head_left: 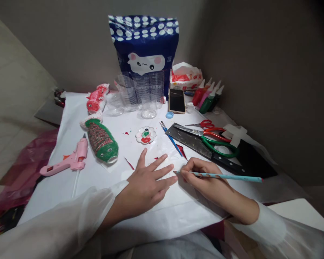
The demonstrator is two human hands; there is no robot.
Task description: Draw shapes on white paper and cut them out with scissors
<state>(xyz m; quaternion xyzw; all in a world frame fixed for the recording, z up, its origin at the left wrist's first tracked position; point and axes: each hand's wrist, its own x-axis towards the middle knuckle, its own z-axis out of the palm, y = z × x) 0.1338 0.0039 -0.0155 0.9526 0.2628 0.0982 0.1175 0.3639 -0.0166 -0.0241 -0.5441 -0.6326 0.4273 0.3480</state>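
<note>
Right fingers [194, 163] grip the pencil [232, 177] crosswise, tip pointing left. Left fingers [163, 170] spread wide; bare surface [189, 214] reaches the near edge.

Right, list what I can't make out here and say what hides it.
In the head view:
What lies beneath the left hand: covered by it.
Any mark at the tip of the light blue pencil: too small to tell.
Small print on the dark blue bag: too small to read.
Part of the black-handled knife: covered by the large scissors.
The rest of the left sleeve: cut off by the frame edge.
</note>
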